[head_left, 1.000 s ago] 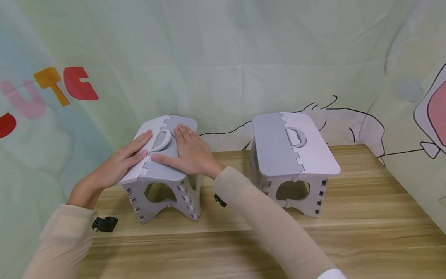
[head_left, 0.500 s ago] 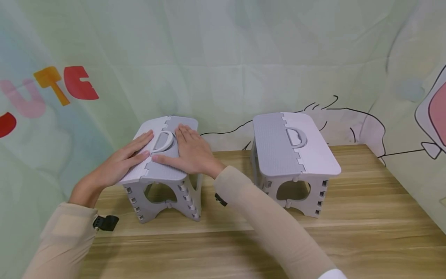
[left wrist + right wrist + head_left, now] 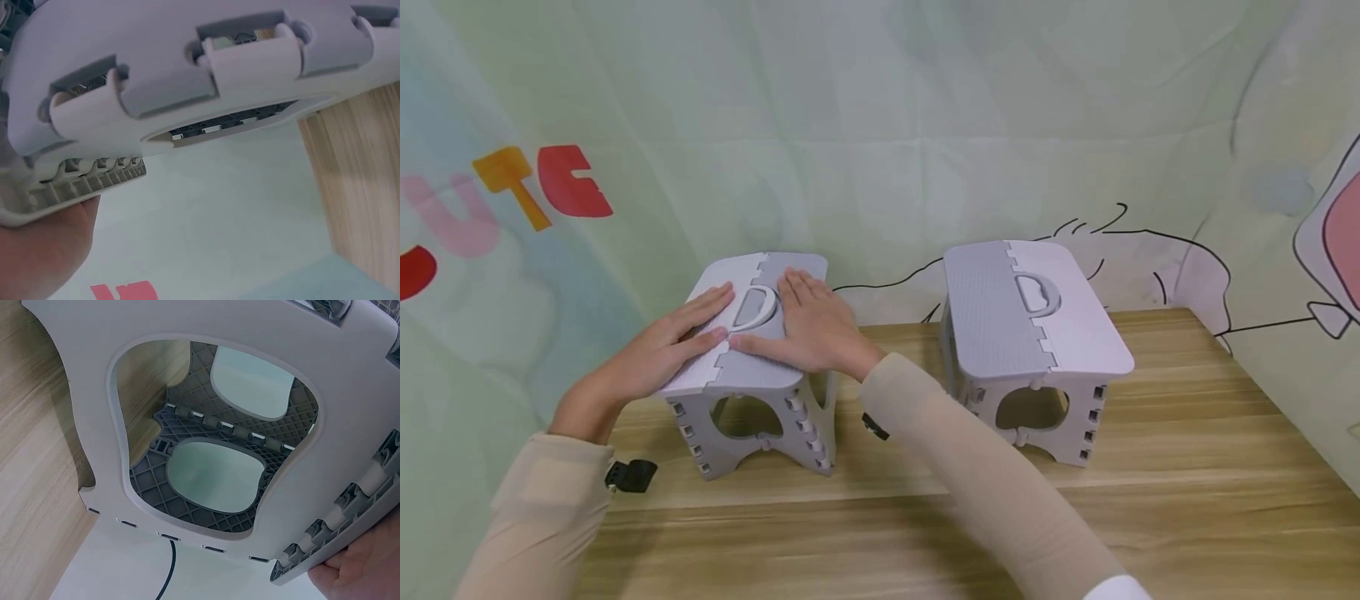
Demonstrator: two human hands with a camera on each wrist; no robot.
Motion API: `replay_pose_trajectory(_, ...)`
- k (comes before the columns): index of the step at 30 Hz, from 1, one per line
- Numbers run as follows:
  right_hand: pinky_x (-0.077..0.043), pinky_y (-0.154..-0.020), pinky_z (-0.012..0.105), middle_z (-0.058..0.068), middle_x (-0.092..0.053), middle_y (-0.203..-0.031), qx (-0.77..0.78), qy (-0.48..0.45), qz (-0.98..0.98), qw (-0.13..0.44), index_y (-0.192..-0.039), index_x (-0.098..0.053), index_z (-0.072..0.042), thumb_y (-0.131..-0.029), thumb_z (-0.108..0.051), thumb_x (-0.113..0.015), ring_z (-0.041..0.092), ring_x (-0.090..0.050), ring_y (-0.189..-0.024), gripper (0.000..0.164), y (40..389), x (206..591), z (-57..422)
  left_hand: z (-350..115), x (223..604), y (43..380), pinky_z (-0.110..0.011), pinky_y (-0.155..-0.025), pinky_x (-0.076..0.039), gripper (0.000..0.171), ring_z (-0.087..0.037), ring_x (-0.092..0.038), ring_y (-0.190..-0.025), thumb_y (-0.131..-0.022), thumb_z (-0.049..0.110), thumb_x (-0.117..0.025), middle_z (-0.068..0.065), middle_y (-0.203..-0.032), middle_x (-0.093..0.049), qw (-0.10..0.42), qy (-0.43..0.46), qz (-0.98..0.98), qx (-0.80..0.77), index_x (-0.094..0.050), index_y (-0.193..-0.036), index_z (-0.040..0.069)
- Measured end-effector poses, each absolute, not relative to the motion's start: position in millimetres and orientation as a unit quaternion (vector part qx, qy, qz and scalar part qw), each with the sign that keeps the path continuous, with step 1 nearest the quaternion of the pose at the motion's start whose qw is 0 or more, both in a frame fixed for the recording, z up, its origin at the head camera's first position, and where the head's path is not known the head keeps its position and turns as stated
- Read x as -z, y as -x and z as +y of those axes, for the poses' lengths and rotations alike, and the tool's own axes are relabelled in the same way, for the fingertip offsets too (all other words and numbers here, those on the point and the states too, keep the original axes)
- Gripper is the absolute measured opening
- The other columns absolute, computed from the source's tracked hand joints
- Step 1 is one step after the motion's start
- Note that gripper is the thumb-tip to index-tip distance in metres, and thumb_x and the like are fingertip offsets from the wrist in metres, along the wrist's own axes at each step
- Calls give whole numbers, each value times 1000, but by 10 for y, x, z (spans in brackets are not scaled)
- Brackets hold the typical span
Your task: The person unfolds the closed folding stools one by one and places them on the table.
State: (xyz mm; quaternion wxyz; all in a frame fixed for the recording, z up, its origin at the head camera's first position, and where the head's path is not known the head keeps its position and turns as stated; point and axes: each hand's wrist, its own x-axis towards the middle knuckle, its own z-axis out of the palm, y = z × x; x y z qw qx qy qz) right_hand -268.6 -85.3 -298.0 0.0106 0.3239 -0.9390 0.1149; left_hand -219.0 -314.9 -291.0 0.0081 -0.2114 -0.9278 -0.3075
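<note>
Two white-and-grey folding step stools stand unfolded. Both hands lie on top of the left stool (image 3: pixel 760 371). My left hand (image 3: pixel 655 354) presses its white half with fingers extended, while my right hand (image 3: pixel 820 329) lies flat on the grey half, thumb pointing left. The two thumbs nearly meet at the centre seam, just in front of the carry handle (image 3: pixel 767 312). From the left wrist, the stool's hinged side (image 3: pixel 165 87) fills the upper part. In the right wrist view, a leg panel (image 3: pixel 94 419) with a large opening shows the ribbed inside.
To the right stands the second stool (image 3: pixel 1000 325), its top flat and its handle folded down. Both stand on a wood-grain surface (image 3: pixel 880 533). A printed cloth (image 3: pixel 880 183) with letters and line drawings hangs close behind and along the sides.
The left stool's top has flattened a little under the hands, and its handle and centre seam have shifted slightly right. The hands keep their places on it; the right stool has not moved.
</note>
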Motion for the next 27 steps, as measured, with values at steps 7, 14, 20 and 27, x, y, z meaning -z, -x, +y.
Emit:
replay_pose_trajectory(7,-1,-121,30,10,-6,-166,-113,-325,-939,10,-159,-8,-3,-90,-81,-31,19,-3,-152,107,2702,2973,-862,-3134,2880,2188,-73,-111,-10,59,-35,-7,-151,-106,27,-47,-8,-166,-14,4,201,-938,282,-25,-159,15)
replay_pose_trajectory(14,-2,-121,30,9,-7,-167,-123,-319,-940,9,-160,-9,-4,-89,-82,-32,19,-3,-152,107,2733,3002,-831,-3082,2868,2224,-71,-112,-12,59,-36,-8,-151,-106,28,-46,-9,-166,-15,2,205,-944,258,-25,-159,12)
replay_pose_trajectory(20,-1,-121,30,9,-8,-166,-137,-319,-938,9,-159,-12,-4,-91,-80,-34,19,-4,-152,105,2754,3025,-791,-3047,2885,2257,-71,-112,-13,59,-36,-9,-151,-107,31,-44,-10,-166,-15,2,202,-947,248,-24,-159,12)
replay_pose_trajectory(27,0,-120,28,12,-10,-166,-198,-324,-925,2,-159,-15,-2,-97,-69,-37,20,-4,-152,94,2760,3034,-689,-3022,2917,2247,-72,-110,-16,60,-39,-13,-150,-106,36,-44,-13,-164,-18,15,187,-954,235,-26,-159,12)
